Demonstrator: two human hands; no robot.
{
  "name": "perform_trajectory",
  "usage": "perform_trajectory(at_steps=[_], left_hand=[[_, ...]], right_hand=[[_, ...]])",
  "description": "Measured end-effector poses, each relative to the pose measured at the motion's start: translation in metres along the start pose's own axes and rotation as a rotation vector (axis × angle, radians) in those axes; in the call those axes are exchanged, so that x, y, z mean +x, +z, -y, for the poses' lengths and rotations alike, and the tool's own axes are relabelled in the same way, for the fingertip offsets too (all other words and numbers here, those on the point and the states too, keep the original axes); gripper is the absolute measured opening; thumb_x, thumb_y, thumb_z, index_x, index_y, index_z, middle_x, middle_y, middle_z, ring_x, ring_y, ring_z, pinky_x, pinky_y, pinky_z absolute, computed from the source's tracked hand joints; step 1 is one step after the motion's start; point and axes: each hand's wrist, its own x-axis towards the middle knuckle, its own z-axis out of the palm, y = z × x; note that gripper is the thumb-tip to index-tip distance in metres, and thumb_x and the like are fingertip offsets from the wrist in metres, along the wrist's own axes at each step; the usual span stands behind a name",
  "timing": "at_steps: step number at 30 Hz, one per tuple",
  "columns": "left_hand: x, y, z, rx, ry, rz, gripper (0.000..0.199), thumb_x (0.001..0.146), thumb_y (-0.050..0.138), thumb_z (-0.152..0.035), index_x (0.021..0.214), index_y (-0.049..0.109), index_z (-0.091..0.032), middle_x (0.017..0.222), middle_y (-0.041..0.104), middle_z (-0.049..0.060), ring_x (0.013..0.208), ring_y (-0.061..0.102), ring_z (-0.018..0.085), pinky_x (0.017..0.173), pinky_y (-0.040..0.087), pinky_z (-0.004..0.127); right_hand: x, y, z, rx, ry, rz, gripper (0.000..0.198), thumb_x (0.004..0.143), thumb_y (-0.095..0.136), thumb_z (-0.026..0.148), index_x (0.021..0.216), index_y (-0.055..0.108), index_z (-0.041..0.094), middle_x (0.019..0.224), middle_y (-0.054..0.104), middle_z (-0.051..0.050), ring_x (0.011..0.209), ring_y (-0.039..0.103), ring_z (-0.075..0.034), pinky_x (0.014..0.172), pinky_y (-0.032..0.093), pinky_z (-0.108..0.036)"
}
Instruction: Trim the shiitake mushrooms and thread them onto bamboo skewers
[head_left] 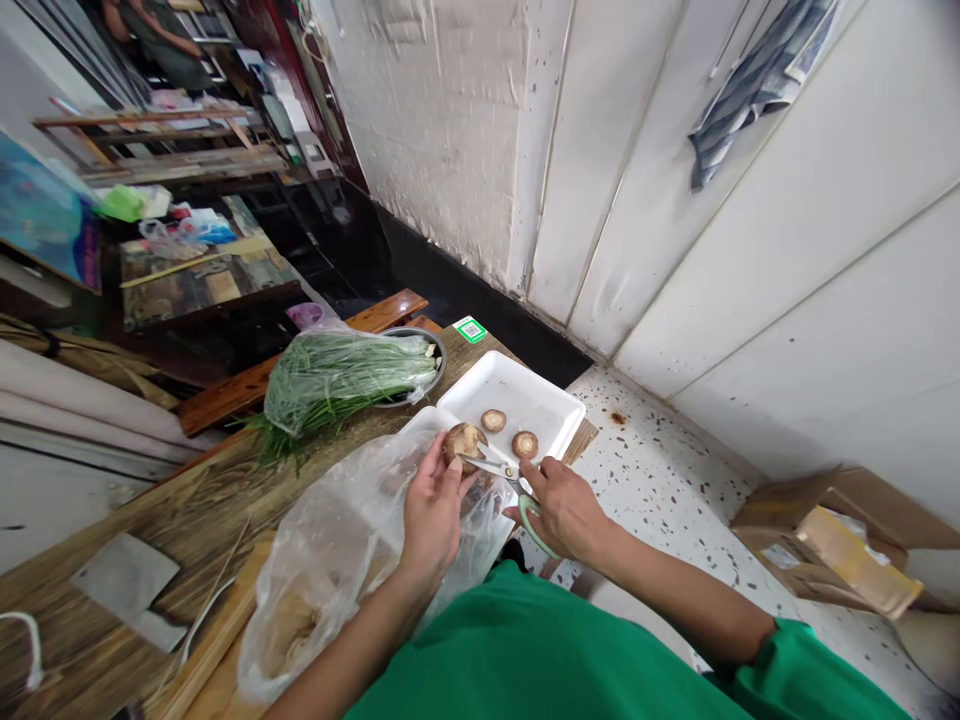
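Observation:
Pinched in the fingers of my left hand (435,505) is a brown mushroom (463,441), its pale underside partly showing. My right hand (564,507) grips scissors (530,517) with light green handles. Their blades are parted and reach to the mushroom at its near right side. Just beyond, a white tray (559,400) holds two more mushrooms, one (493,420) at its middle and another (526,444) nearer my right hand. A clear plastic bag (341,520) lies under and left of my left forearm, over part of a second white tray (424,422).
Bagged green leafy stalks (341,370) lie over a metal bowl (441,372) at the table's far side. A cleaver (131,580) rests on the wooden table (217,500) at left. An open cardboard box (840,540) stands on the floor at right. Another person (169,40) is in the background.

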Motion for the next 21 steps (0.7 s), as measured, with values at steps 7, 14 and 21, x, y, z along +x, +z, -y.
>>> perform_trajectory(at_steps=[7, 14, 21], left_hand=[[-0.008, -0.003, -0.003, -0.013, -0.036, 0.004, 0.055, 0.074, 0.061, -0.025, 0.127, 0.045, -0.021, 0.131, 0.049, 0.009, 0.118, 0.047, 0.026, 0.091, 0.046, 0.039], [-0.01, -0.009, 0.004, -0.063, -0.097, 0.022, 0.055, 0.072, 0.063, -0.025, 0.124, 0.047, -0.018, 0.129, 0.051, 0.01, 0.116, 0.048, 0.027, 0.091, 0.046, 0.043], [0.003, -0.015, 0.018, -0.095, -0.217, 0.045, 0.041, 0.071, 0.062, -0.019, 0.111, 0.054, -0.017, 0.116, 0.06, 0.01, 0.108, 0.055, 0.026, 0.091, 0.046, 0.046]], right_hand=[[-0.005, 0.0, 0.008, -0.01, -0.03, 0.062, 0.059, 0.086, 0.036, 0.055, 0.118, 0.048, 0.007, 0.087, 0.057, -0.015, 0.073, 0.055, -0.023, 0.061, 0.042, -0.032], [-0.011, 0.012, 0.007, -0.086, -0.032, 0.074, 0.05, 0.088, 0.036, 0.051, 0.107, 0.053, 0.008, 0.08, 0.061, -0.014, 0.064, 0.058, -0.022, 0.052, 0.038, -0.028], [-0.008, 0.022, 0.003, -0.102, 0.021, 0.137, 0.032, 0.091, 0.037, 0.037, 0.094, 0.056, 0.011, 0.076, 0.063, -0.012, 0.062, 0.06, -0.021, 0.051, 0.037, -0.027]])
